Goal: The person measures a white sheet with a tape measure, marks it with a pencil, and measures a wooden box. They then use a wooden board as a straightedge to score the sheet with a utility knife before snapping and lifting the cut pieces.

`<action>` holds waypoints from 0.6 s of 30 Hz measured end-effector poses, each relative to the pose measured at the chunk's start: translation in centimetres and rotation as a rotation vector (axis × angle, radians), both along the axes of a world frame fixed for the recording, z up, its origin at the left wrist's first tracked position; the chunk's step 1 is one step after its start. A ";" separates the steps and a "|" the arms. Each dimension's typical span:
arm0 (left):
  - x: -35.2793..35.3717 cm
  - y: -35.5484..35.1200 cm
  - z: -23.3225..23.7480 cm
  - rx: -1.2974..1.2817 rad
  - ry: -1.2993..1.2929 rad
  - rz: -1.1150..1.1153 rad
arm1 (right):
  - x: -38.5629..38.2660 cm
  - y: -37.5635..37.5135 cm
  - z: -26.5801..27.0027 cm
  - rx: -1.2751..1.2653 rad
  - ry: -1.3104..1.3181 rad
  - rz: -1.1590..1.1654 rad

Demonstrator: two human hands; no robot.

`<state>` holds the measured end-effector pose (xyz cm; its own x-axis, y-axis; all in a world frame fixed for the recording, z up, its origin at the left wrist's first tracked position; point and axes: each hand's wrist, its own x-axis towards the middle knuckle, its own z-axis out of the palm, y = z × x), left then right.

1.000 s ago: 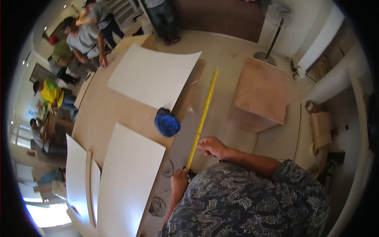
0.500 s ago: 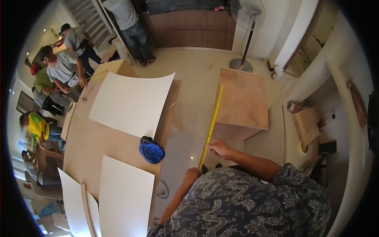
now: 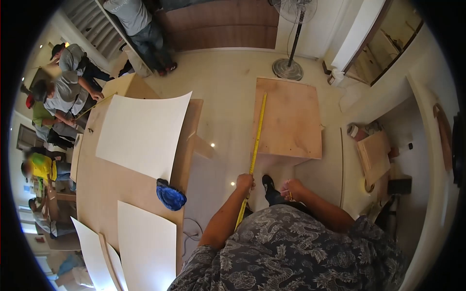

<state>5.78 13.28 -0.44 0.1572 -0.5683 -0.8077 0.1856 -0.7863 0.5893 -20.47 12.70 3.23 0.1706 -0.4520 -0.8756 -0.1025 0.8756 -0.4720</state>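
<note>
A yellow tape measure (image 3: 257, 133) stretches from the wooden box (image 3: 290, 116) toward my body, its far end lying over the left part of the box top. My left hand (image 3: 246, 182) is closed around the tape, just short of the box's near edge. More of the yellow strip shows below that hand, beside my shirt. To the right and apart from the tape, my right hand (image 3: 292, 189) has its fingers closed. A small yellowish bit shows at those fingers, too small to name.
On my left stands a large wooden table (image 3: 102, 189) with white sheets (image 3: 145, 131) and a blue-and-black bundle (image 3: 171, 195). A pedestal fan (image 3: 288, 69) stands behind the box. Several people work at the far left; another person (image 3: 141, 29) stands at the back.
My right hand has let go of the tape and moved right. My left hand has moved forward along the tape, nearer the box. The camera view has shifted a little.
</note>
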 end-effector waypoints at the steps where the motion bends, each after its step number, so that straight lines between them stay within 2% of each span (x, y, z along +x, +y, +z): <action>1: -0.7 -1.0 -0.1 0.014 -0.017 0.000 | -1.0 -0.4 0.1 0.018 -0.005 0.001; 8: -4.5 -7.4 -2.2 0.013 0.001 0.136 | -6.5 -4.0 -1.5 0.037 0.109 0.106; 13: -5.4 -11.1 -3.1 0.043 -0.036 0.100 | -9.1 -6.1 -2.8 0.086 0.154 0.060; 18: -6.5 -11.2 -3.8 0.044 -0.059 0.129 | -10.8 -7.6 -3.9 0.109 0.192 0.064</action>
<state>-0.68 2.03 -4.22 0.2743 -0.5044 -0.8187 0.2530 -0.7835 0.5675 -31.28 5.11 -0.66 0.0216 -0.3469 -0.9377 -0.2383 0.9091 -0.3418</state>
